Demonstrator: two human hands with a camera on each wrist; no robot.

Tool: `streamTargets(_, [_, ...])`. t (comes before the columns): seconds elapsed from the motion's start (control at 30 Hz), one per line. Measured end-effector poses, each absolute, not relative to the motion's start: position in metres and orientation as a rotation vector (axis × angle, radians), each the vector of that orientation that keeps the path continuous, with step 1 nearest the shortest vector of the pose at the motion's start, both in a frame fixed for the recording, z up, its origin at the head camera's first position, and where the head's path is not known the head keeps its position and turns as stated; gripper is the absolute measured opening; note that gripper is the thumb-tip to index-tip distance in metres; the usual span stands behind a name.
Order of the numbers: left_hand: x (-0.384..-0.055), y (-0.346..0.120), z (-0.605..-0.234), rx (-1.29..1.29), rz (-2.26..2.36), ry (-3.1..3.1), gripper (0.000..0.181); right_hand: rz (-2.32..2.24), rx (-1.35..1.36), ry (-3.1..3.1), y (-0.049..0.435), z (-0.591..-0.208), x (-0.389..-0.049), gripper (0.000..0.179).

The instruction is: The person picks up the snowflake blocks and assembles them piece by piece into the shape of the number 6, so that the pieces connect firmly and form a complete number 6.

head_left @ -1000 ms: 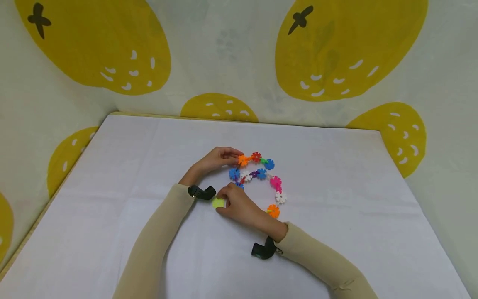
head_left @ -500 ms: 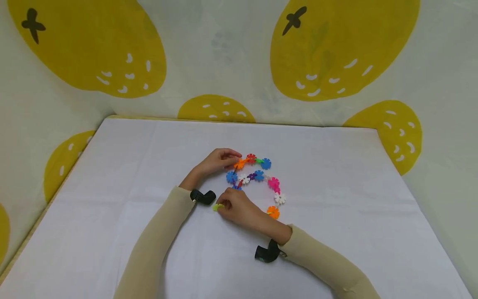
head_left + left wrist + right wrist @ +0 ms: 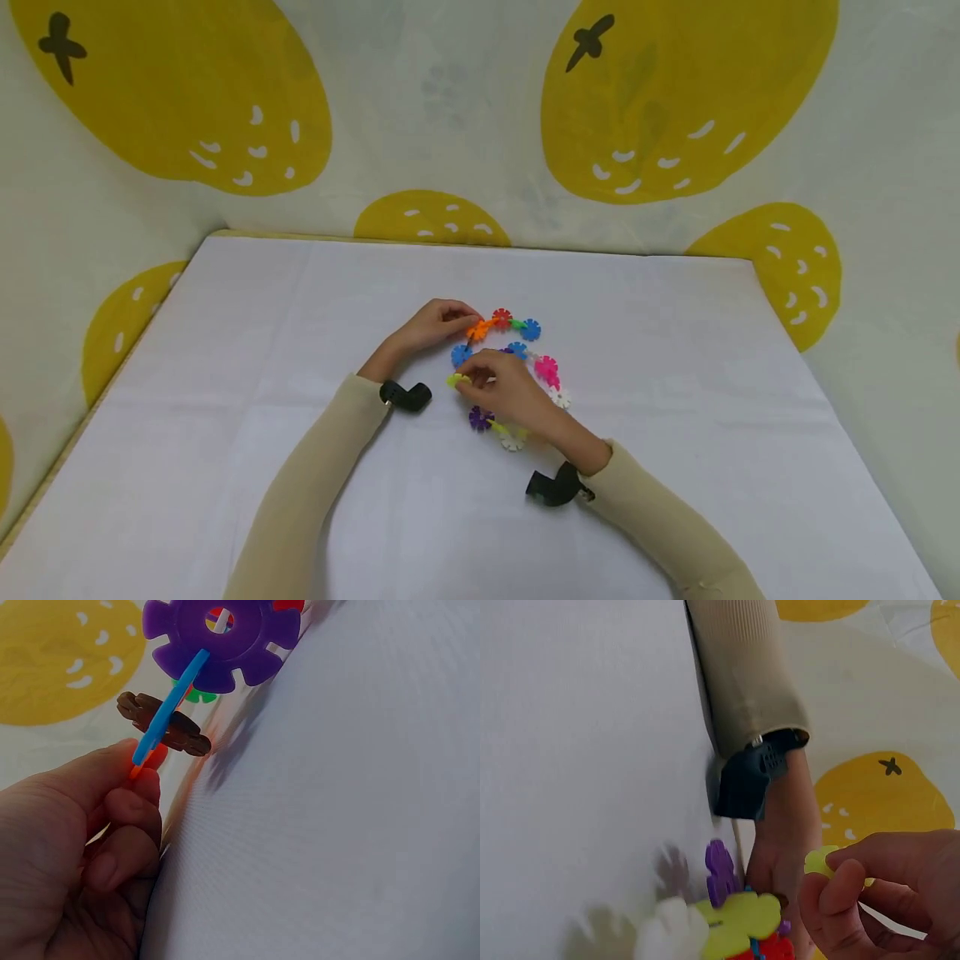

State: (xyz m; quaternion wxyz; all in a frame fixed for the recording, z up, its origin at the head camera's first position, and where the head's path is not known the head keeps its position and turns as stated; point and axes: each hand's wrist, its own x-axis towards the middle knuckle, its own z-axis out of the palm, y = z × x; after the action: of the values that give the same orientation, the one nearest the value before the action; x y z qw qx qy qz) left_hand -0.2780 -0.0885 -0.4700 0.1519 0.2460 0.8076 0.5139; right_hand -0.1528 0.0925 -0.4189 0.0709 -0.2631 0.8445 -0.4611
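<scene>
A chain of flower-shaped plastic discs lies in a curl on the white table, partly hidden by my right hand. My left hand (image 3: 431,327) pinches an orange disc (image 3: 478,332) at the chain's upper left. Beyond its fingertips, the left wrist view shows a blue disc (image 3: 180,697), a brown disc (image 3: 135,709) and a purple disc (image 3: 221,656). Between thumb and fingers my right hand (image 3: 517,392) pinches a loose yellow-green disc (image 3: 458,380), held above the chain's left part. Below that hand are a purple disc (image 3: 482,418) and a white disc (image 3: 512,440).
The chain's upper end runs through a red disc (image 3: 502,317) to a blue disc. Pink discs (image 3: 547,369) form its right side. A white cloth (image 3: 712,400) covers the table, and a fruit-patterned curtain (image 3: 480,108) hangs behind it.
My right hand has moved up and to the right with the yellow-green disc, uncovering the purple and white discs below it. The left hand stays at the orange disc with little movement.
</scene>
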Motion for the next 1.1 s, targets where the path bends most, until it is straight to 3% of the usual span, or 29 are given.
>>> streamTargets(0.43, [-0.278, -0.089, -0.468, 0.74, 1.438, 2.315, 0.029, -1.432, -0.597, 2.679, 0.127, -0.422, -0.183, 0.014])
streamTargets(1.1, [-0.278, -0.085, -0.468, 0.684, 1.44, 2.3, 0.032, -1.507, -0.308, 2.783, 0.168, -0.429, -0.199, 0.023])
